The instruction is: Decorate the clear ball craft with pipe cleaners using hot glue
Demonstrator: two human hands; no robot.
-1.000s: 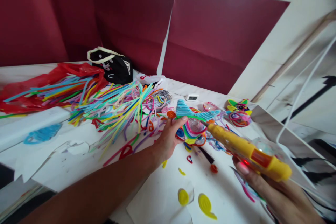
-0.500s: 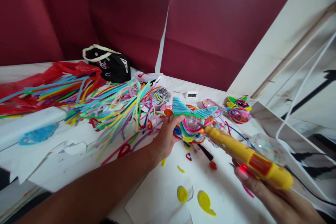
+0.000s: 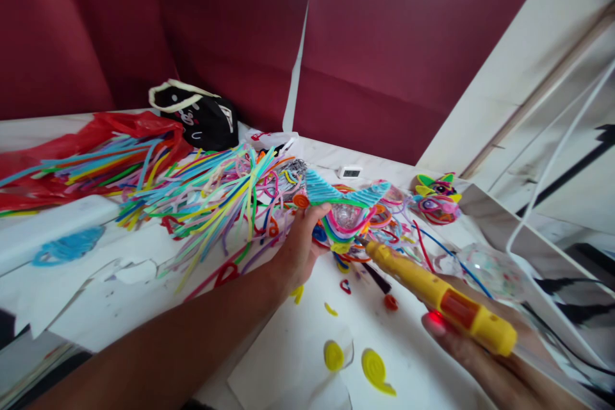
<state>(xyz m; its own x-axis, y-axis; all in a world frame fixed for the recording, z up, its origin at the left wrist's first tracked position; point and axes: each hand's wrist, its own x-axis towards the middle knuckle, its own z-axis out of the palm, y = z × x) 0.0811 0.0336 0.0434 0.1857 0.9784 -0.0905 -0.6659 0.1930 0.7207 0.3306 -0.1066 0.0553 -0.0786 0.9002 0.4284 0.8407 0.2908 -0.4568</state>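
Note:
My left hand [image 3: 302, 240] is closed on a pipe-cleaner craft [image 3: 331, 192], with its thumb on the near left side. The craft has two blue pointed pieces on top, a clear rounded middle and rows of green, pink and yellow below. An orange coil [image 3: 301, 201] sits by my thumb. My right hand [image 3: 473, 352] grips a yellow glue gun [image 3: 408, 272], a red light glowing by the fingers. Its nozzle points at the craft's lower right edge; whether it touches I cannot tell. Two yellow coils [image 3: 333, 355] lie on the table in front.
Bundles of coloured pipe cleaners [image 3: 211, 186] spread to the left, partly in a red plastic bag [image 3: 158, 131]. Behind stand a black bag [image 3: 211, 122] and a small white digital display [image 3: 350, 172]. A clear ball [image 3: 492, 269] and a finished-looking colourful craft [image 3: 437, 198] lie right.
The craft in my left hand has shifted slightly left and tilted. My right hand has moved the glue gun left and down, its nozzle passing from the clear middle to the lower edge.

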